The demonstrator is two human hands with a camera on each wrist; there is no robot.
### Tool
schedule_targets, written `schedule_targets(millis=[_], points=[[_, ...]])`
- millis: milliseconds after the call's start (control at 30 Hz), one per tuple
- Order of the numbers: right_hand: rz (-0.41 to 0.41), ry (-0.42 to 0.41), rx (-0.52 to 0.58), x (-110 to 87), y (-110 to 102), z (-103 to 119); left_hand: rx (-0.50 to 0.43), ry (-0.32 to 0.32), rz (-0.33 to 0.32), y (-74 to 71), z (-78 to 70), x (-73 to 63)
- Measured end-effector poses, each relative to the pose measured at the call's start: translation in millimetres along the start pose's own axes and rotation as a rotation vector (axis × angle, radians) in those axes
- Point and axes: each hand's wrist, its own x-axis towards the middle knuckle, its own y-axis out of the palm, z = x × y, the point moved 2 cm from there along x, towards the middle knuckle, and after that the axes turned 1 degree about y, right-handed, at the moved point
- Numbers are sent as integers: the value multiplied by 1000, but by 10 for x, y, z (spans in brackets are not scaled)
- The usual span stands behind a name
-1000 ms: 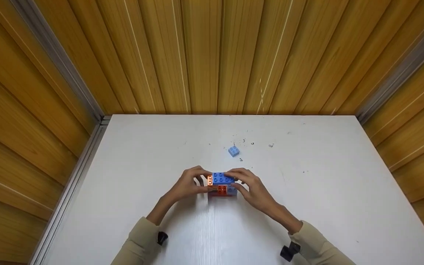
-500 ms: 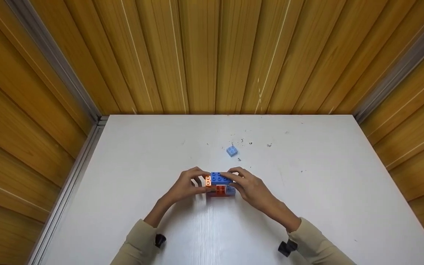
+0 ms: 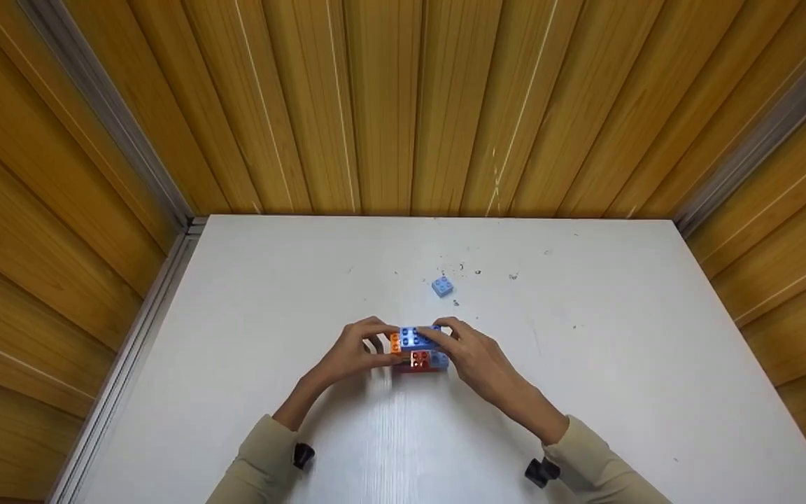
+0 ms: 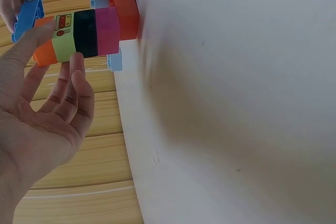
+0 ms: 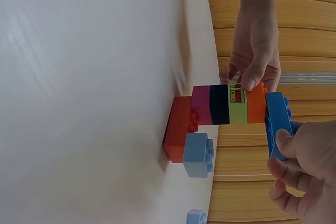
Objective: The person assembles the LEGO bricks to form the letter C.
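Observation:
A brick stack (image 3: pixel 417 353) stands on the white table (image 3: pixel 606 378). Its red base (image 5: pixel 177 129) carries magenta, black, lime and orange layers (image 5: pixel 226 104), and a light blue brick (image 5: pixel 198 154) sits beside the base. My left hand (image 3: pixel 361 350) pinches the stack's upper layers, thumb on the lime and orange bricks (image 4: pixel 50 45). My right hand (image 3: pixel 469 350) grips the long blue brick (image 5: pixel 278 124) at the top of the stack, where it sits slightly tilted (image 4: pixel 26 17).
A small loose light blue brick (image 3: pixel 442 286) lies on the table beyond the stack, with dark specks around it. Wooden panel walls (image 3: pixel 403 105) enclose the table at the back and both sides.
My right hand's fingers have closed further over the blue top brick, which now looks slightly tilted. The stack and my left hand stay in place.

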Motion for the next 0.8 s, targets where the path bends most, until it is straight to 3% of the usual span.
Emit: schedule_targets(millis=[233,567,800], points=[[-24,0,32,-44,15,-31,6,10,-8,29,-21,17],[155,111,169,37,-156,8,27,9,5,-12,-28,9],[131,141,326,20,-84,-30,36,32,15,11,-29,5]])
